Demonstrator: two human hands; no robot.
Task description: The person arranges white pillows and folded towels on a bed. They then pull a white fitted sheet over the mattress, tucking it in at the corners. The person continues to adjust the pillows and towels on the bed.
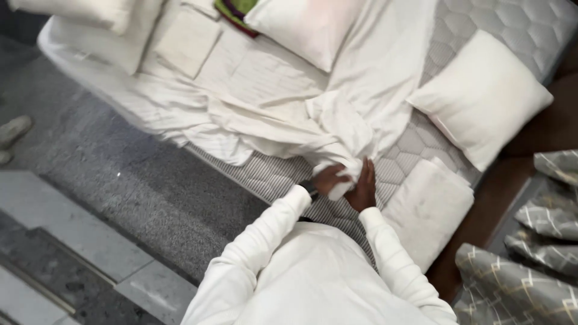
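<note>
A crumpled white bed sheet lies spread over a grey quilted mattress. My left hand is closed on a bunched corner of the sheet at the mattress edge. Beside it, my right hand presses the same bunch of sheet, fingers pointing up along the fabric. Both arms wear white sleeves.
White pillows lie on the bed at top centre, top left and right. A folded white cloth rests by my right arm. A green item sits at the top. Grey patterned bedding is at lower right. Grey carpet lies left.
</note>
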